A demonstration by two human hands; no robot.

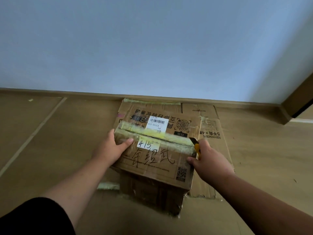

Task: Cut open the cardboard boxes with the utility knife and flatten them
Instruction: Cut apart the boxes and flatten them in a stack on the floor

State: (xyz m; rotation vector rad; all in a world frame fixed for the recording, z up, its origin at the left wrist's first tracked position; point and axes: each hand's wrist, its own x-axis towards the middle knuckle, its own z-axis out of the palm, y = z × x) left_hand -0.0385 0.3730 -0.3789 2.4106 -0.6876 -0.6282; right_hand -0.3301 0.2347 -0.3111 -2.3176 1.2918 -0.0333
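Note:
A brown cardboard box (157, 160) stands on the floor in the middle, its top flaps sealed by a yellowish tape strip (159, 136). White labels and black handwriting mark the top. My left hand (112, 146) presses on the box's left top edge, thumb on the tape. My right hand (211, 160) grips a yellow utility knife (196, 146) at the right end of the tape seam, blade at the box's corner. A flattened cardboard box (213, 133) lies under and to the right of it.
The floor (50, 141) is covered in brown sheets with seams. A pale wall (152, 48) and baseboard run just behind the box. A door frame corner (296, 106) juts in at the right.

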